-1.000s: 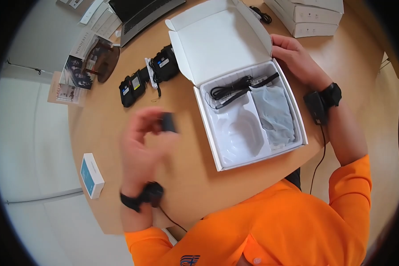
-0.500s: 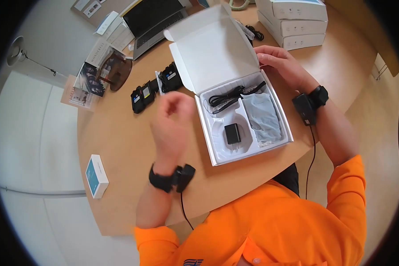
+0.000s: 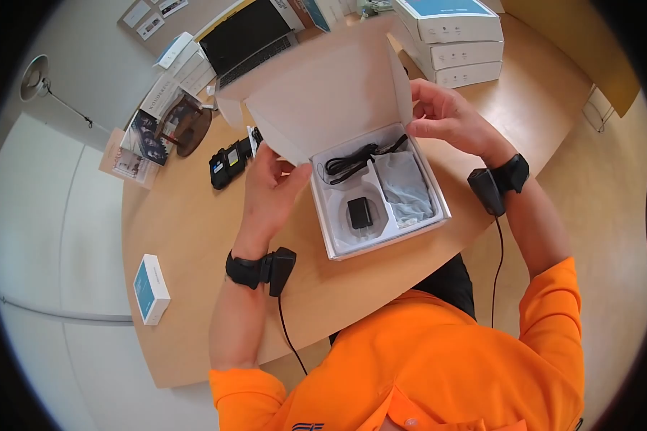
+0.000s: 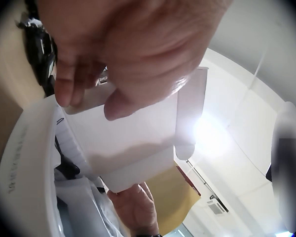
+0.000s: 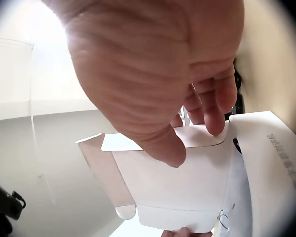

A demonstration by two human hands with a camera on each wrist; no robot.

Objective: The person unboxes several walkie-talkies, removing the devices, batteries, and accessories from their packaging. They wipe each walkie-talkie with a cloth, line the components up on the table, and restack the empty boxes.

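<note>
An open white box [image 3: 389,241] lies on the table with its lid [image 3: 323,93] raised and leaning back. My left hand [image 3: 267,197] holds the lid's left side flap, thumb inside; in the left wrist view that hand [image 4: 133,49] covers part of the flap. At the lid's right side, my right hand [image 3: 459,123] has its thumb and fingers around the side flap, and the right wrist view shows this hand [image 5: 148,69] over the flap's edge. Inside the box are a black adapter [image 3: 359,213], a coiled black cable [image 3: 349,165] and a bagged item [image 3: 407,188].
Stacked white boxes [image 3: 467,54] stand behind on the right, a laptop [image 3: 244,43] at the back left. Black pouches [image 3: 228,164] lie left of the lid, near a brown wooden stand [image 3: 187,128]. A small blue-and-white box [image 3: 151,289] sits at the table's left edge.
My left hand let go of the black adapter in the box's round recess, then moved to the lid's left side. The lid has tilted forward somewhat, and the head view has shifted.
</note>
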